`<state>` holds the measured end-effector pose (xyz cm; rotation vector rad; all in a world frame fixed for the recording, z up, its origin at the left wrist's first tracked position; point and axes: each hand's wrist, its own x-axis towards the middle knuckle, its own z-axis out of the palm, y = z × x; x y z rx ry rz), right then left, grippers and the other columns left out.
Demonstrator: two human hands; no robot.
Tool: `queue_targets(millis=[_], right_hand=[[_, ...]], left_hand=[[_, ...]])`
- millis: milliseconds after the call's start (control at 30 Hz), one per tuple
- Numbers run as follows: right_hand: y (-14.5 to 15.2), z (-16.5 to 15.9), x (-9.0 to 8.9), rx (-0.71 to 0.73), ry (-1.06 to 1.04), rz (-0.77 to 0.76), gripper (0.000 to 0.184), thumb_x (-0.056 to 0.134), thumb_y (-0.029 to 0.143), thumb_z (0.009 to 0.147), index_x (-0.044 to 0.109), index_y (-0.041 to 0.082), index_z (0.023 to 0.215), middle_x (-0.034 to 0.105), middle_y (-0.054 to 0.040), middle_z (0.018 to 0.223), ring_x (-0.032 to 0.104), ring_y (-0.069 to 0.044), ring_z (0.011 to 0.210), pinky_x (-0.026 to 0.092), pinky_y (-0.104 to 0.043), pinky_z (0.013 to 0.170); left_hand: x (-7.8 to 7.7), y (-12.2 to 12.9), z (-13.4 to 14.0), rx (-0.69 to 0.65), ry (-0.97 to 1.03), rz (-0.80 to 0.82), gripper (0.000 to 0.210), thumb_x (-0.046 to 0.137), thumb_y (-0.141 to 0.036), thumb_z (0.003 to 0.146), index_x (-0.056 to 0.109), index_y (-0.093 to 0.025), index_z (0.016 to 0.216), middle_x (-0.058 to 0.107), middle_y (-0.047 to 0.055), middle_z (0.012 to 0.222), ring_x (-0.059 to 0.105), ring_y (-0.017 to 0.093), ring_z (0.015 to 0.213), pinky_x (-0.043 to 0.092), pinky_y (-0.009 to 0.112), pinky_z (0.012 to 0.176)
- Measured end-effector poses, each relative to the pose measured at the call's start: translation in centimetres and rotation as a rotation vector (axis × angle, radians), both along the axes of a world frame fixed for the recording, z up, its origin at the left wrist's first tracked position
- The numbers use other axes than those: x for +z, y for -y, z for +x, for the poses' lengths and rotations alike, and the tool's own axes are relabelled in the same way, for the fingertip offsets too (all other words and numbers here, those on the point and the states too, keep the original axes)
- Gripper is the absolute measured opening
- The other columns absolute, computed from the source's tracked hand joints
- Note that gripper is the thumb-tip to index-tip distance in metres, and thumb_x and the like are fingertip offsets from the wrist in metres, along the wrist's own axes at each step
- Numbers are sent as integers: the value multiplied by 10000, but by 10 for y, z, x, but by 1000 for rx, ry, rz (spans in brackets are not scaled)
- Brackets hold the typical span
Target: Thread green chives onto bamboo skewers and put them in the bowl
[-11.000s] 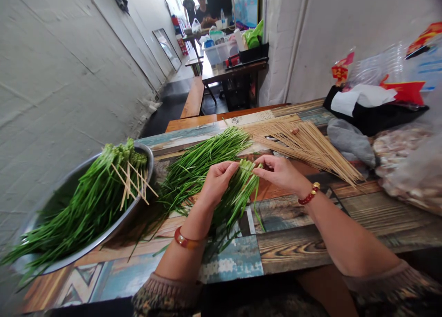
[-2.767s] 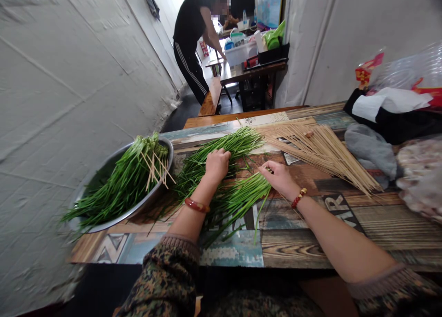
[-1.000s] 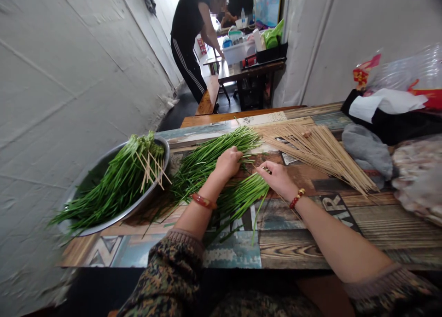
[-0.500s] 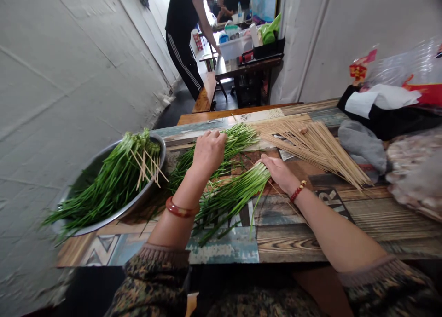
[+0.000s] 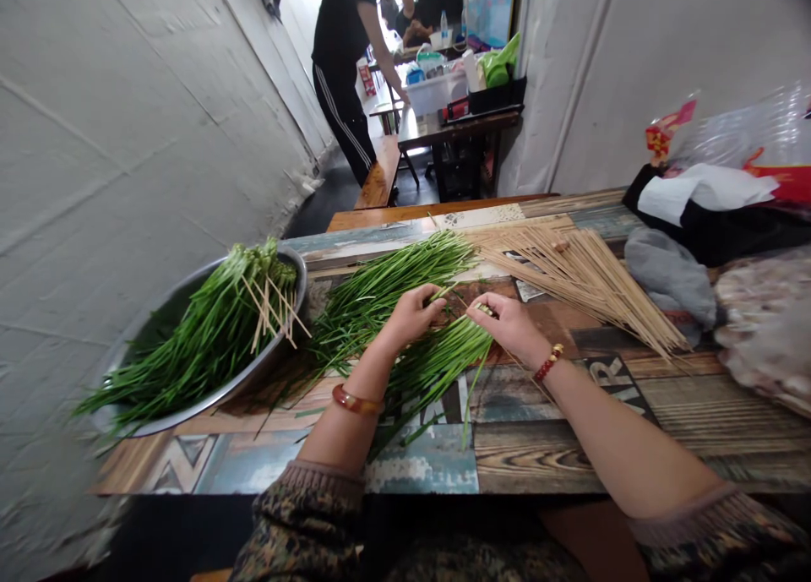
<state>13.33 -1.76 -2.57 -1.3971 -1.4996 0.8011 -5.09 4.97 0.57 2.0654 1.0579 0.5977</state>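
My right hand is closed around the pale cut ends of a bunch of garlic chives, whose green leaves trail toward the front left of the table. Close by on the left, my left hand pinches a few chive stems near their pale ends. Behind it lies a loose pile of chives on the tabletop. Many bamboo skewers are spread to the right of my hands. A metal basin at the left holds skewered chives, with the skewer ends sticking out over its rim.
The patchwork wooden table carries a grey plastic bag and a clear bag of pale food at the right. Behind it, a person in black leans over another table bearing a plastic tub. A white wall runs along the left.
My left hand has come from the loose chive pile toward my right hand, now with a few stems in its fingers. My right hand keeps its hold on the bunch.
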Motion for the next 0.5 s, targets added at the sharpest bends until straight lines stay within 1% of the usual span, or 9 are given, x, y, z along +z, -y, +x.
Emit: queue_targets(millis=[67, 133, 200, 267, 333, 400, 500], right_hand=[[2, -3, 3, -22, 8, 14, 225, 538, 381, 801, 629, 178, 765, 657, -28, 751, 582, -159, 688, 431, -264, 657], [4, -6, 6, -37, 20, 31, 213, 534, 367, 804, 630, 181, 765, 661, -29, 752, 586, -161, 693, 432, -264, 663], [5, -8, 9, -44, 24, 41, 204, 528, 356, 807, 628, 184, 760, 665, -26, 752, 588, -159, 693, 434, -260, 663], [6, -9, 10, -46, 20, 42, 200, 522, 348, 811, 621, 186, 749, 668, -23, 752, 591, -158, 698, 436, -259, 670], [6, -9, 9, -51, 18, 40, 201, 520, 345, 813, 617, 184, 742, 669, -22, 755, 596, -160, 708, 439, -261, 683], [5, -8, 6, -54, 19, 34, 204, 521, 345, 815, 619, 180, 745, 668, -23, 757, 598, -161, 712, 439, -263, 686], [4, -7, 2, -53, 17, 19, 209, 521, 347, 818, 620, 178, 748, 661, -22, 749, 596, -161, 705, 435, -261, 672]], left_hand=[[-2, 3, -1, -13, 32, -8, 258, 509, -299, 848, 652, -125, 975, 664, 35, 863, 580, 134, 742, 462, 235, 692], [-4, 5, -2, 5, 36, 34, 290, 523, -299, 846, 648, -121, 1038, 665, 65, 951, 596, 161, 839, 473, 267, 772], [-7, 6, -2, 35, 0, 116, 360, 574, -292, 819, 613, -114, 1129, 641, 91, 1016, 588, 187, 925, 467, 305, 851], [-10, 7, -2, 67, -57, 207, 491, 630, -266, 778, 541, -122, 1239, 602, 104, 1071, 568, 202, 988, 455, 332, 903], [-13, 8, -2, 97, -113, 295, 578, 657, -218, 748, 485, -139, 1294, 556, 112, 1141, 541, 213, 1056, 439, 348, 946], [-15, 8, -4, 99, -163, 369, 550, 662, -178, 731, 509, -148, 1259, 525, 116, 1195, 511, 224, 1110, 418, 360, 979], [-16, 10, -7, 79, -243, 455, 380, 675, -185, 723, 602, -158, 1095, 539, 106, 1165, 496, 238, 1098, 413, 384, 963]])
